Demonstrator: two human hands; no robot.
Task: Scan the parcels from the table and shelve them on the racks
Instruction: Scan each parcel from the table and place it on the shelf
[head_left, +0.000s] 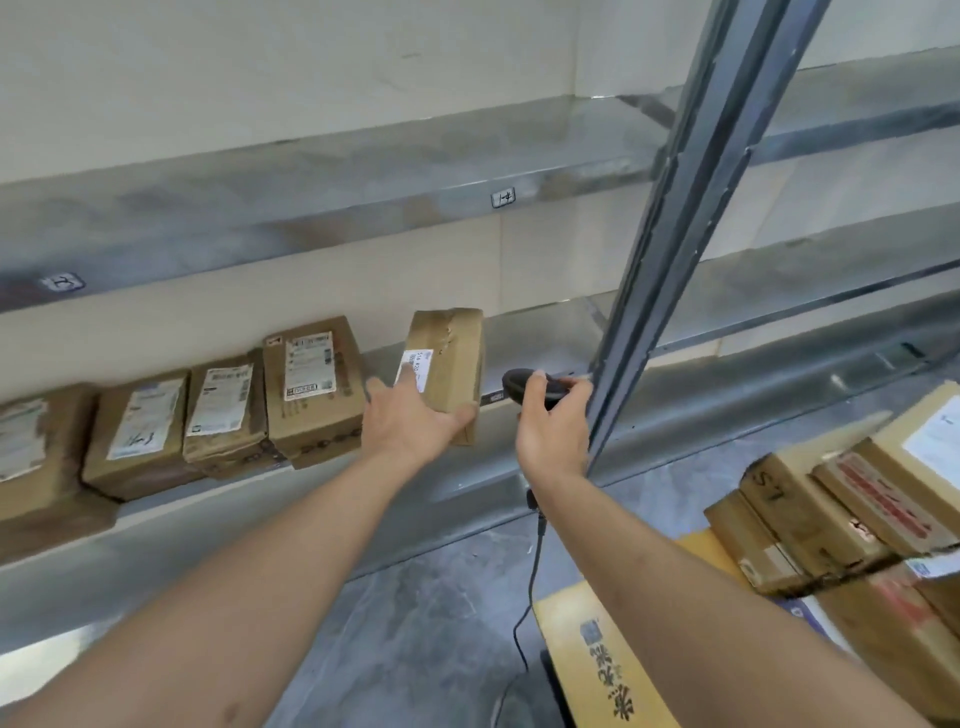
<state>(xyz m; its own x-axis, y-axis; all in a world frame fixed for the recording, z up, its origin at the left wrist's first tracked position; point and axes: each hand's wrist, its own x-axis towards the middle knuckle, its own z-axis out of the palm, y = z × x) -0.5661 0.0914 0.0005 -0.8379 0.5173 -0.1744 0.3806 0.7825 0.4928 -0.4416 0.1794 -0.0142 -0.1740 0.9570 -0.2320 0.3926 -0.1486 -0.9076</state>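
Left hand holds a parcel upright on the rack shelf while the right hand grips a scanner beside it.

The left hand (410, 421) clasps the brown cardboard parcel (449, 369) near its lower end, thumb curled round the right edge and fingers over the white label (414, 371); the parcel stands on end on the metal shelf (524, 338), just right of a row of four labelled parcels (218, 405) that lean against the wall. The right hand (553, 431) is wrapped round a black handheld barcode scanner (530, 387), its cable (532, 582) hanging down. The scanner sits just right of the held parcel, near the grey rack upright (675, 234). More parcels (841, 504) are stacked at lower right.
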